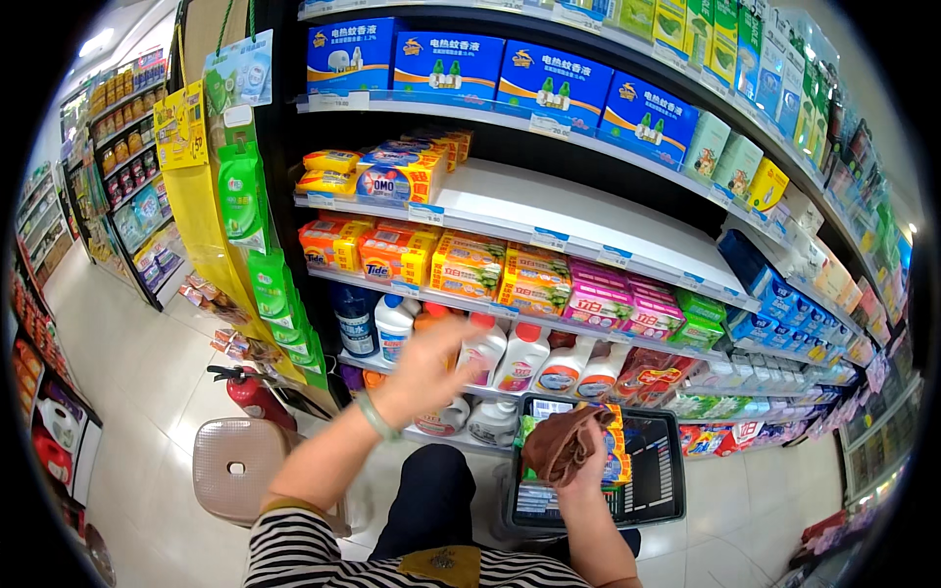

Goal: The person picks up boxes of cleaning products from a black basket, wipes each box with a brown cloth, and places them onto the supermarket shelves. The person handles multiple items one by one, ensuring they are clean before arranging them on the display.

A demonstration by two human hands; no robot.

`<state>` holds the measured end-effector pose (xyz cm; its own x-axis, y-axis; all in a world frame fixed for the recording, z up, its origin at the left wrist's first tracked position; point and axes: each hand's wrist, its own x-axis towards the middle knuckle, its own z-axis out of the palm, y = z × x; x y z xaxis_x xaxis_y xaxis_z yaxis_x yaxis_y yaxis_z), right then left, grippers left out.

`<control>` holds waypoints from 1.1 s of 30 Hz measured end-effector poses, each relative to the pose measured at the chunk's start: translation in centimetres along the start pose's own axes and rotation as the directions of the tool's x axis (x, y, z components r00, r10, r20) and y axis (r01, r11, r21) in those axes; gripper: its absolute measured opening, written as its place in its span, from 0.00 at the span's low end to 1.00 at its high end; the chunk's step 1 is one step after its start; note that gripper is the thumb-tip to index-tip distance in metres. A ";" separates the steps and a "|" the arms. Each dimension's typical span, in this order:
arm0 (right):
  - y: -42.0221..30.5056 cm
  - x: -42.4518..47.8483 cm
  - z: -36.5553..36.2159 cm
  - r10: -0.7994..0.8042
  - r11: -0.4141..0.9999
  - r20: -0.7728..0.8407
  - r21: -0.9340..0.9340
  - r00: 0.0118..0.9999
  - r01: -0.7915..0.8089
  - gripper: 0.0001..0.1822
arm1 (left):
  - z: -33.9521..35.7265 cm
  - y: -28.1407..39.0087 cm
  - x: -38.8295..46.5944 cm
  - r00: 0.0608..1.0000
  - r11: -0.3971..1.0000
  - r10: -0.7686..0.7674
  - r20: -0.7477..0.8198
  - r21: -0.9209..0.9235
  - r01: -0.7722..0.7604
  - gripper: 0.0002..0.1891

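My left hand (434, 367), blurred and with nothing in it, is raised in front of the lower shelf, near a white detergent bottle with a red cap (481, 353). A bracelet circles that wrist. My right hand (584, 463) is closed on a bunched brown cloth (551, 445) above a black plastic basket (673, 470). Yellow-orange packs (617, 448) and other packaged goods lie in the basket. Ahead, wrapped soap packs (397, 253) line a shelf. On the shelf above, OMO packs (397, 173) stand at the left, beside a bare stretch of white board (573, 206).
A brown plastic stool (235, 470) stands at my left, with a red fire extinguisher (257, 397) behind it. Green packets (242, 195) hang at the shelf end. Blue boxes (448, 66) fill an upper shelf. More stocked shelves (132, 154) stand across the aisle.
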<state>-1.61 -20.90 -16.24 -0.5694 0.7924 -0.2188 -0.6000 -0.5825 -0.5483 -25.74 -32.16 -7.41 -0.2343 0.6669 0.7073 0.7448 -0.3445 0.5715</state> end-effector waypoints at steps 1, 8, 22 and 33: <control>-0.5 -0.2 1.0 -0.019 1.000 0.030 -0.005 0.999 0.019 0.19 | -2.0 -0.4 2.0 0.991 0.981 0.101 -0.085 0.175 -0.085 0.17; 0.6 0.1 2.1 0.032 0.997 0.061 -0.078 0.998 -0.027 0.21 | -14.4 -6.6 14.3 0.955 0.742 0.251 -0.156 0.665 -0.086 0.29; 2.3 -1.8 0.2 0.092 0.982 -0.038 -0.160 0.995 -0.097 0.21 | -16.9 -6.2 18.6 0.909 0.693 -0.379 0.175 0.704 0.153 0.42; 2.4 -2.8 -1.8 0.065 0.988 -0.024 -0.141 0.998 -0.067 0.19 | -17.8 -5.8 20.6 0.820 0.591 -0.531 0.214 0.787 0.177 0.45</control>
<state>-0.48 -24.16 -18.40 -0.5932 0.7573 -0.2732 -0.4750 -0.6033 -0.6406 -46.06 -28.18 11.30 -0.4536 0.8713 0.1872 0.8905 0.4344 0.1354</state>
